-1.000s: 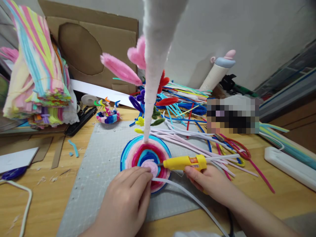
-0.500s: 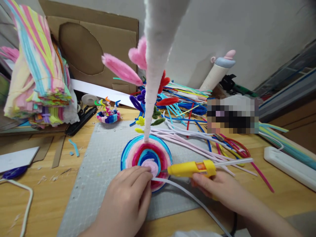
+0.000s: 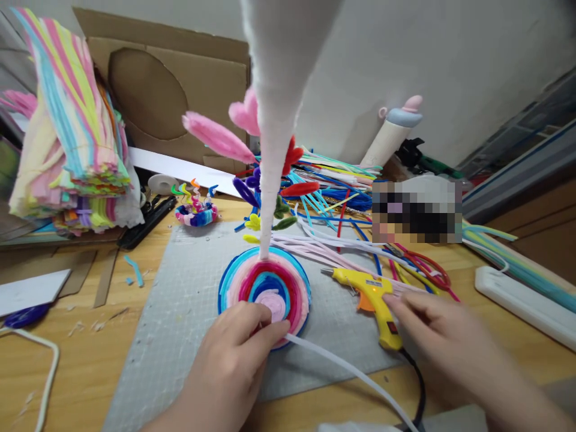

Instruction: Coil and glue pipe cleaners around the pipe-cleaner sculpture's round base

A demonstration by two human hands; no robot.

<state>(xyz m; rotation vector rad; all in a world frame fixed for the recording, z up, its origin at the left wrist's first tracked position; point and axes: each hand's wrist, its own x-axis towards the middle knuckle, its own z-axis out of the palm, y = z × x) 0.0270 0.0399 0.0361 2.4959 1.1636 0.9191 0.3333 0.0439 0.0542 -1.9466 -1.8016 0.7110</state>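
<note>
A round disc (image 3: 300, 293) of coiled pipe cleaners, with rings of blue, pink, red and lilac, lies on a grey cutting mat (image 3: 157, 336). My left hand (image 3: 238, 342) rests on its near side, thumb and fingers pinched on a pale lilac pipe cleaner (image 3: 342, 365) whose tail runs toward me. On the mat to the right lies a yellow glue gun (image 3: 371, 288), nozzle pointing left. My right hand (image 3: 436, 324) is at the rear of the gun, fingers loosely bent and not wrapped round its handle. A white fuzzy post (image 3: 270, 180) rises from the disc's far edge.
Pink, red, purple and green pipe-cleaner shapes (image 3: 218, 137) show around the post. Behind are loose pipe cleaners (image 3: 333, 174), red-handled scissors (image 3: 427, 270) and a small pipe-cleaner ring (image 3: 197, 214). A bundled stack (image 3: 72, 120) stands left; a white power strip (image 3: 522, 306) lies right.
The glue gun has moved right, away from the disc, and now lies on the mat; my right hand has let go of its handle. My left hand stays at the disc, its thumb shifted slightly.
</note>
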